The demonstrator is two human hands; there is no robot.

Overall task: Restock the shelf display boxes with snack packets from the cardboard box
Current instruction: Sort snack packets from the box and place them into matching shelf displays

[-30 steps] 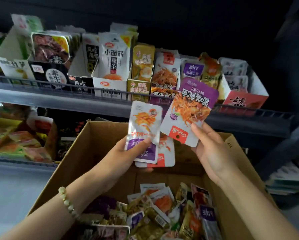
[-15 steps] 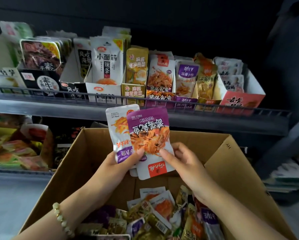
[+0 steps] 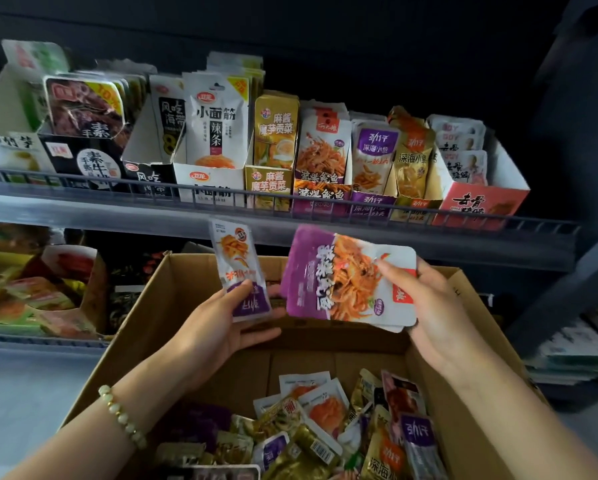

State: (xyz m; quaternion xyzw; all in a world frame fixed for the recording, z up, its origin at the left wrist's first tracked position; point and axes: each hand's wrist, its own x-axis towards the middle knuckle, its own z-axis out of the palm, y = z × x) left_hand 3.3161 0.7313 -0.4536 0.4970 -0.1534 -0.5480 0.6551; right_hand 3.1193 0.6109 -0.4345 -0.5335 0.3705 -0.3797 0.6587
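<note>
The left hand (image 3: 221,327) pinches a small white-and-purple packet (image 3: 238,268) by its lower purple end, thumb on the front and fingers behind, so that the packet stands nearly upright. At its three o'clock the right hand (image 3: 436,306) grips a larger purple-and-white packet (image 3: 342,278) turned on its side. The thumb lies across the white end and the fingers curl behind. The edge of a second packet shows just under it. The two held packets sit just beside each other.

Both hang over the far half of the open cardboard box (image 3: 141,306). A heap of loose snack packets (image 3: 325,420) lies in the near end of the box, at six o'clock from the hands.

At twelve o'clock a shelf with a wire rail (image 3: 256,202) carries a row of display boxes. Among them is an orange-and-purple display box (image 3: 320,195), with a purple display box (image 3: 373,202) touching it at its three o'clock. A red display box (image 3: 481,202) ends the row toward two o'clock.

At nine o'clock a lower shelf (image 3: 30,341) holds more packets. A beaded bracelet (image 3: 122,417) circles the left wrist at seven o'clock.
</note>
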